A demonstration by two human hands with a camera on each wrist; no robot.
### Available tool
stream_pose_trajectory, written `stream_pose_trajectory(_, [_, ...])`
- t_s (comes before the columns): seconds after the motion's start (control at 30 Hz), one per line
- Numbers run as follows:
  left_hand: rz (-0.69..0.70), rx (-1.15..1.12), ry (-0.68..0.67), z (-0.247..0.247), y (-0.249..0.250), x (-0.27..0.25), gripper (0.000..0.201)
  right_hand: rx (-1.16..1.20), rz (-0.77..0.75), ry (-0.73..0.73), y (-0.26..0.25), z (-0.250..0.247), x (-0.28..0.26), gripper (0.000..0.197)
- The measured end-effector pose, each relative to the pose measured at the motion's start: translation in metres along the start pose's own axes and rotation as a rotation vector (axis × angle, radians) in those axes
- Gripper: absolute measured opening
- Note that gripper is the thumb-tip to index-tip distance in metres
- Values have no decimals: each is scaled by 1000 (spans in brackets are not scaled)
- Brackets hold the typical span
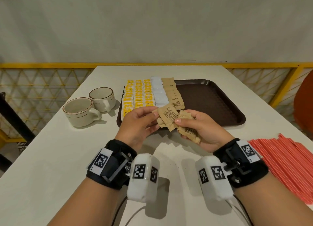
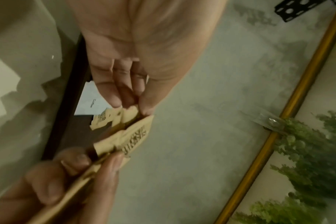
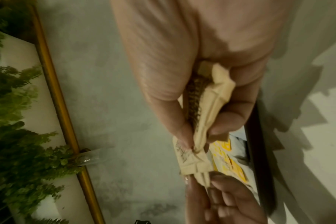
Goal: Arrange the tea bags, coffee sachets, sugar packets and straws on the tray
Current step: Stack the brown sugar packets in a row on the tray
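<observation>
Both hands hover over the near edge of the dark brown tray (image 1: pixel 211 104). My left hand (image 1: pixel 140 122) pinches one brown sugar packet (image 1: pixel 168 116) by its left end; its fingertips (image 2: pixel 125 98) show in the left wrist view. My right hand (image 1: pixel 198 127) grips a bunch of brown sugar packets (image 1: pixel 189 132) and its thumb presses the same packet (image 3: pixel 190 160). On the tray's left part lie rows of yellow tea bags (image 1: pixel 137 93), white sachets (image 1: pixel 158 92) and brown sugar packets (image 1: pixel 171 92). Red straws (image 1: pixel 284 164) lie piled at the right.
Two beige cups (image 1: pixel 79 110) (image 1: pixel 102 99) stand left of the tray on the white table (image 1: pixel 50 166). A yellow railing (image 1: pixel 42 66) runs behind the table. An orange chair (image 1: pixel 304 107) sits at the far right. The tray's right half is bare.
</observation>
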State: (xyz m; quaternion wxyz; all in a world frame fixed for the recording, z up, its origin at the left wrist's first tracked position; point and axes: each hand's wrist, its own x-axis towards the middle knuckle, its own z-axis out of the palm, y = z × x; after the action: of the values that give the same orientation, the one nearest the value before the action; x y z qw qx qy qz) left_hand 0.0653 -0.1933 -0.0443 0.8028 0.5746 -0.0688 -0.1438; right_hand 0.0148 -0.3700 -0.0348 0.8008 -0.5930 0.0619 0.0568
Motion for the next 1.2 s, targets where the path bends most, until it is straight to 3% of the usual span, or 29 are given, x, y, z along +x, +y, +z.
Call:
stream_pose_trajectory(0.13, [-56,-85,-90,9,0,-3,24,85,-19,0,2,7,-1,26])
stream_pose_trajectory(0.23, [-198,-131,-179,18,-3,-6,42,90,-25,-28,4,13,-2,33])
stream_pose_trajectory(0.3, [-271,-276,-167,21,-2,-8,48,82,-13,-58,7,15,-3,32])
stream_pose_trajectory(0.5, [-261,-532,-168,6,3,-2,51,20,-76,24,-5,3,-4,25])
stream_pose_trajectory(0.63, [-315,-491,-160,5,4,-1,58,-14,-109,-3,-16,-7,-8,29])
stream_pose_trajectory(0.73, [-441,-367,-245,9,3,-5,59,-292,-47,-64,-11,-3,-7,25])
stream_pose_trajectory(0.87, [-471,-106,-269,10,-3,-7,40,-527,-51,25,0,-2,-5,22])
stream_pose_trajectory(1.2, [-446,-62,-322,9,-8,-6,35,-523,-98,131,3,-3,-1,23])
